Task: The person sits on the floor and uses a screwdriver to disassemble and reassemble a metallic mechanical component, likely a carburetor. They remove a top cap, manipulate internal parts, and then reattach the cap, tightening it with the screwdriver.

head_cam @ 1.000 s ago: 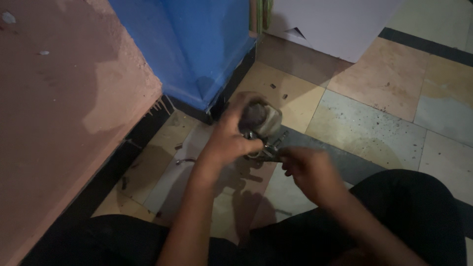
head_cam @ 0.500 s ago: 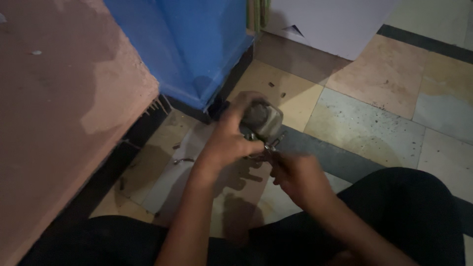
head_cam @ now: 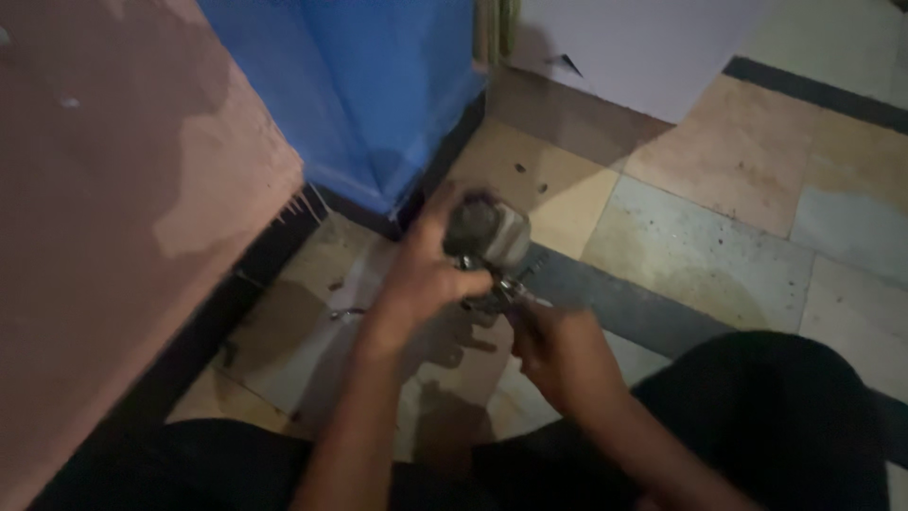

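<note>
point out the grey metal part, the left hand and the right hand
grey metal part [head_cam: 487,230], head view, on its rounded top
left hand [head_cam: 426,279], head view, on the back of the hand
right hand [head_cam: 560,355], head view, on the knuckles

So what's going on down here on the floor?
A person sits on a tiled floor beside a blue cloth-covered block, working on a small grey metal part. The left hand has its grip around the part from the side and holds it up off the floor. The right hand is just below it, at the thin metal pieces sticking out underneath. The picture is dim and blurred, so what the part is cannot be told.
</note>
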